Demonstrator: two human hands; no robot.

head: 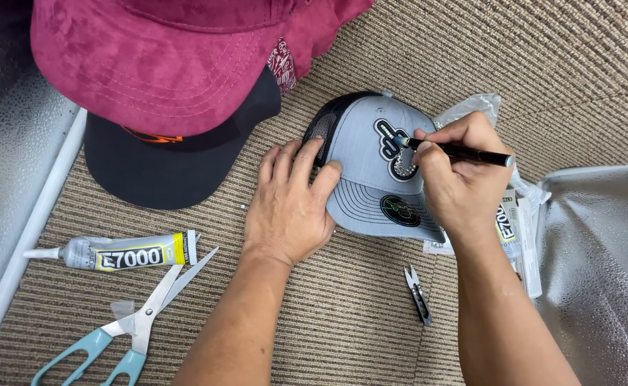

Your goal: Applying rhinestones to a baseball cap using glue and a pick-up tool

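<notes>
Here we work the patch [397, 149] on the grey cap [378, 171], which lies on the ribbed mat [342, 314].
Our right hand [457, 179] pinches the black pen tool [460, 151], tip on the patch; our left hand [292, 204] lies flat, fingers spread, steadying the cap's side. Next likely calls for small, careful placement.

Grey fabric baseball cap with black mesh back [360, 154] lies on striped carpet, brim toward viewer, 1 black-and-white patch on front panel, 1 dark round patch on brim. Slim black pen-shaped tool [464, 152] lies near-horizontal, pale tip touching the front patch.
</notes>
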